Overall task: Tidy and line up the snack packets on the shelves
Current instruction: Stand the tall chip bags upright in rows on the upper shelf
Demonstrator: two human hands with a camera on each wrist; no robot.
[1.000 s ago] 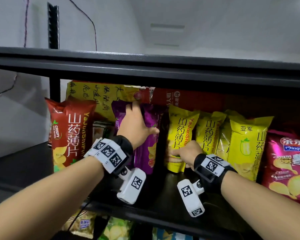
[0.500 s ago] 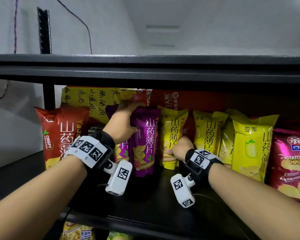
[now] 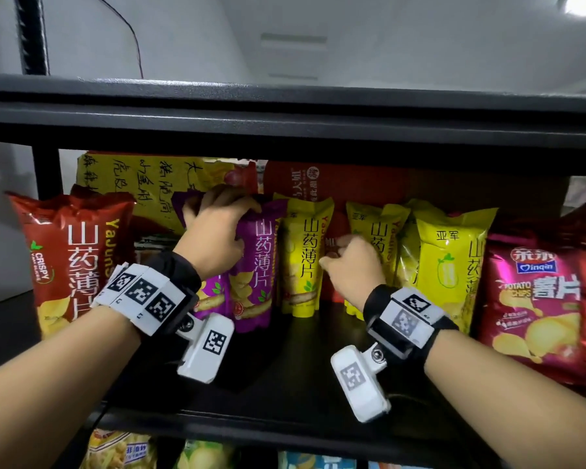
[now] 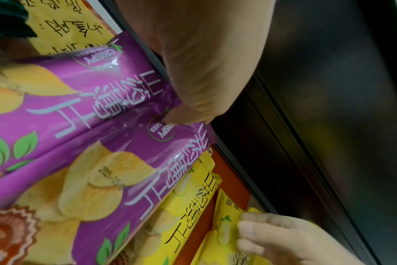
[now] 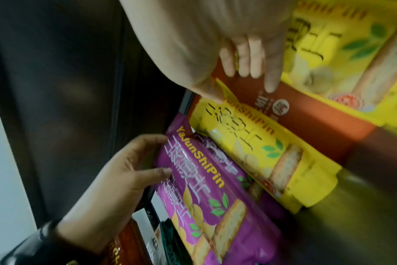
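Two purple snack packets (image 3: 257, 265) stand upright on the black shelf (image 3: 301, 367). My left hand (image 3: 217, 214) grips their tops, fingers over the upper edge and thumb on the front (image 5: 163, 172). Right of them stands a yellow packet (image 3: 303, 255), touching the purple one. My right hand (image 3: 349, 262) sits in the gap between that packet and a second yellow packet (image 3: 376, 228). Its fingers (image 4: 245, 227) curl on the second packet's left edge, while its thumb (image 5: 212, 93) touches the first packet's top corner.
A red packet (image 3: 75, 252) stands at the left, a large yellow packet (image 3: 450, 258) and a pink chips packet (image 3: 535, 299) at the right. An orange box (image 3: 335, 181) and a handwritten yellow card (image 3: 132, 177) fill the back. The upper shelf board (image 3: 285, 113) hangs close overhead. More packets (image 3: 122, 451) lie below.
My left hand went from resting flat on the purple packets to gripping their tops, and they now stand against the yellow packet. My right hand rose from that packet's lower part into the gap.
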